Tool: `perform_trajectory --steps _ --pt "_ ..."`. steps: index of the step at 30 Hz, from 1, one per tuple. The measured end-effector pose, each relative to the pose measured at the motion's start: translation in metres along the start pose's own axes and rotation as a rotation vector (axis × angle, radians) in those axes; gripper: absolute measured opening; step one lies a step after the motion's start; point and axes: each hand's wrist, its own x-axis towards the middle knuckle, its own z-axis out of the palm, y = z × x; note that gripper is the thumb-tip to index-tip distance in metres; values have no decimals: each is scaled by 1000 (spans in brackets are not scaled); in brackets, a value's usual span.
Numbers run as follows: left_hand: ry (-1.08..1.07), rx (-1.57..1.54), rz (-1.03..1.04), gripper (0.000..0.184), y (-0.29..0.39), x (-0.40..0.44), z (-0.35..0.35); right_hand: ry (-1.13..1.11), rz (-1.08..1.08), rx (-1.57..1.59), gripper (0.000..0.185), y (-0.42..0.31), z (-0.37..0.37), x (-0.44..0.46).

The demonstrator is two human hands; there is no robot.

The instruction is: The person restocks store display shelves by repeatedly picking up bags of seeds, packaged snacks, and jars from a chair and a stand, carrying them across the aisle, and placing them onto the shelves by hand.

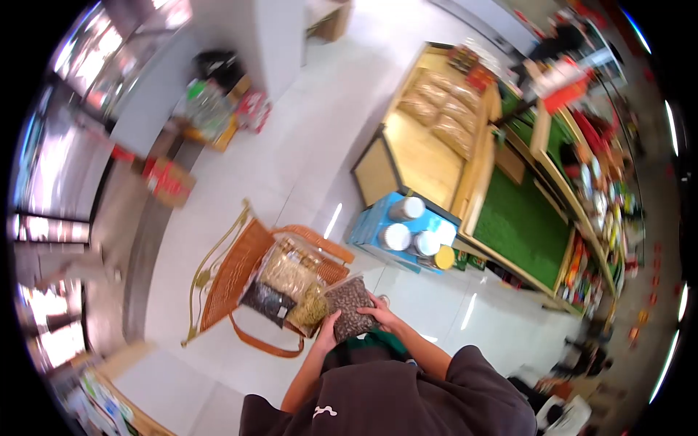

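Left hand [328, 333] part-hidden by bag [349, 301], shirt [385, 400] cut off below, shelf goods [602, 185] blurred

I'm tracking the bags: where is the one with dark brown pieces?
Below centre in the head view, the bag of dark brown pieces is held between the left hand and right hand, right of the woven chair.

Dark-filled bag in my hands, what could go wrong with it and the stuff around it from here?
The dark-filled bag could slip if the left hand or right hand loosens, since both hold it. The piled bags on the chair overlap, so a bump might slide one off. The jars stand close together on the blue box, so a knock might topple several.
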Motion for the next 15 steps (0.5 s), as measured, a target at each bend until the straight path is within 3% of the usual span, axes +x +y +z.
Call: perform_trajectory --steps 3,6,10,15 --pt "-103 73 -167 53 10 12 47 83 -168 111 80 5 -24 -37" --pt "-175 388 -278 57 1 26 92 201 -306 259 80 22 -61 -67" --pt "-233 797 -268 61 -40 40 162 226 -517 519 84 39 -110 -112" --pt "-336 1069 -247 55 -133 52 221 386 -622 565 81 73 -191 -164"
